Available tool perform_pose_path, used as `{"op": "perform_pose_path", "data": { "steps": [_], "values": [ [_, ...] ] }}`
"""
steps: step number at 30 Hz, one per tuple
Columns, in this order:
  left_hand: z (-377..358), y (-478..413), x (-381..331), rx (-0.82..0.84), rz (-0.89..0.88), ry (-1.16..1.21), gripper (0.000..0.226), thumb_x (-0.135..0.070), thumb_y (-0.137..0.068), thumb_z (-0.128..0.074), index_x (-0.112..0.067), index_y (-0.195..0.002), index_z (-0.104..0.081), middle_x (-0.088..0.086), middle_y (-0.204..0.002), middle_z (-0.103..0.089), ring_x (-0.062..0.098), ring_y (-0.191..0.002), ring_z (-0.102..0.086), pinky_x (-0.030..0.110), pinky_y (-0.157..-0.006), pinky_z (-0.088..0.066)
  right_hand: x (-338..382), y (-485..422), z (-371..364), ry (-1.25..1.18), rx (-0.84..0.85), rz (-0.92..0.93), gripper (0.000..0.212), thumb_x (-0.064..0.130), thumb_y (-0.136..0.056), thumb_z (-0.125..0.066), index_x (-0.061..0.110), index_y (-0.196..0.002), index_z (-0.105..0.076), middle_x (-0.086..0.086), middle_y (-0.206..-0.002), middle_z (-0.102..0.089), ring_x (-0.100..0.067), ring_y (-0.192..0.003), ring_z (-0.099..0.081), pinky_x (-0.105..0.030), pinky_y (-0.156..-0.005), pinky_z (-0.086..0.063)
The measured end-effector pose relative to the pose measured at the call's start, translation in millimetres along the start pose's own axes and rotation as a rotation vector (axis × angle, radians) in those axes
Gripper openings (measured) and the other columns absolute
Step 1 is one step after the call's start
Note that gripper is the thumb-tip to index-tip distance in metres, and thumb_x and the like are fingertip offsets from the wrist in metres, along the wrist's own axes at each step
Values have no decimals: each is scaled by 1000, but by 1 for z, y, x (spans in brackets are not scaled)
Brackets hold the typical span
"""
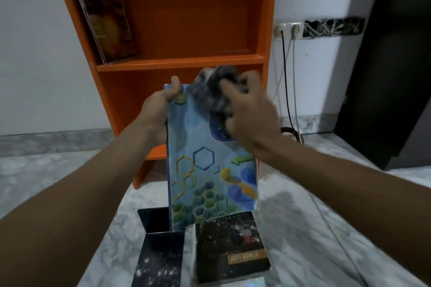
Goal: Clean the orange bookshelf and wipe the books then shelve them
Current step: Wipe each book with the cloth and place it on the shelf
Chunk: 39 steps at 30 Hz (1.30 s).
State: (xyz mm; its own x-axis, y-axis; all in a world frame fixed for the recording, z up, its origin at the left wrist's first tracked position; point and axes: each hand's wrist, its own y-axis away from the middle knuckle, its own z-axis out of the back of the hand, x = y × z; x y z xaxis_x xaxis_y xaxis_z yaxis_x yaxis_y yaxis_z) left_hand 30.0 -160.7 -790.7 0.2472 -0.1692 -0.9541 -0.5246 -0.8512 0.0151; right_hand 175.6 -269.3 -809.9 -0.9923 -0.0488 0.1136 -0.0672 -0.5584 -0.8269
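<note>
A blue book [205,170] with hexagon patterns is held upright in front of the orange bookshelf [186,63]. My left hand [161,105] grips its upper left edge, thumb over the top. My right hand [247,114] clutches a bunched grey cloth [217,91] pressed against the book's upper right cover; the hand is blurred. One brown book [105,14] leans inside the upper shelf at its left side. The lower shelf behind the blue book is mostly hidden.
Dark books lie on the marble floor near me: one with an orange label [231,244], another black one [161,251] to its left. Cables [285,81] hang from wall sockets [286,29] right of the shelf. A dark door [391,65] stands at the right.
</note>
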Motion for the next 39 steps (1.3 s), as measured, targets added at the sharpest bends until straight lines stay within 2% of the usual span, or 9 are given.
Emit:
{"op": "perform_pose_path", "data": {
  "steps": [3, 7, 14, 19, 27, 31, 33, 36, 39],
  "values": [
    [-5, -2, -2, 25, 2, 13, 57, -55, -93, -53, -7, -121, -64, 14, -118, -70, 33, -103, -70, 47, -83, -59, 14, 60, -23, -160, 256, 214, 34, 47, -92, -56, 28, -119, -50, -3, -112, -55, -21, -93, -57, -42, -73, -55],
    [7, -4, 0, -60, -71, -89, 46, -53, -96, -51, -19, -82, -80, 6, -101, -77, 28, -98, -72, 47, -86, -56, 4, 141, -33, -30, 717, 685, 30, 44, -82, -70, 33, -109, -61, -6, -112, -53, -21, -89, -58, -31, -64, -54],
    [19, -17, 10, -245, -142, -79, 45, -53, -93, -57, -11, -102, -71, 8, -104, -76, 28, -97, -72, 50, -89, -56, -5, 135, -52, -373, 1019, 64, 38, 14, -75, -63, 22, -112, -61, -3, -107, -59, -22, -97, -57, -34, -76, -51],
    [24, -30, 17, -282, -150, -5, 34, -47, -95, -58, -20, -82, -73, 4, -93, -77, 27, -93, -73, 49, -86, -58, -16, 162, -82, -335, 1246, -82, 39, 20, -82, -71, 16, -120, -58, -8, -113, -58, -28, -103, -58, -34, -85, -49],
    [42, -44, 17, -342, -164, 25, 27, -47, -92, -61, -23, -96, -71, 2, -99, -75, 25, -98, -72, 40, -77, -57, -46, 157, -94, -297, 1239, -309, 68, 57, -68, -80, 23, -123, -61, -2, -124, -54, -22, -115, -52, -32, -93, -47],
    [45, -44, 18, -342, -159, 71, 23, -41, -96, -58, -24, -85, -68, -7, -75, -76, 14, -74, -74, 28, -59, -56, -80, 141, -75, -292, 1122, -450, 36, 14, -85, -70, 20, -120, -63, -3, -119, -62, -13, -103, -56, -18, -79, -40],
    [44, -42, 19, -355, -146, 66, 22, -39, -97, -59, -26, -82, -67, -8, -82, -73, 16, -85, -72, 28, -64, -55, -96, 121, -73, -297, 903, -605, 36, -3, -84, -54, 15, -112, -66, -9, -118, -66, -20, -101, -60, -22, -82, -42],
    [39, -38, 20, -362, -109, 31, 26, -46, -93, -62, -22, -91, -71, 0, -99, -72, 22, -92, -70, 38, -78, -58, -90, 77, -64, -786, 567, -957, 20, 5, -84, -58, 15, -95, -70, -8, -99, -72, -28, -90, -66, -43, -86, -51],
    [36, -32, 15, -337, -89, 2, 59, -61, -79, -70, -14, -114, -69, 5, -114, -71, 28, -104, -69, 47, -88, -57, -58, 41, -52, -1224, 494, -1047, 22, 26, -93, -57, 12, -103, -70, -10, -102, -74, -30, -93, -69, -43, -89, -53]
  ]
}}
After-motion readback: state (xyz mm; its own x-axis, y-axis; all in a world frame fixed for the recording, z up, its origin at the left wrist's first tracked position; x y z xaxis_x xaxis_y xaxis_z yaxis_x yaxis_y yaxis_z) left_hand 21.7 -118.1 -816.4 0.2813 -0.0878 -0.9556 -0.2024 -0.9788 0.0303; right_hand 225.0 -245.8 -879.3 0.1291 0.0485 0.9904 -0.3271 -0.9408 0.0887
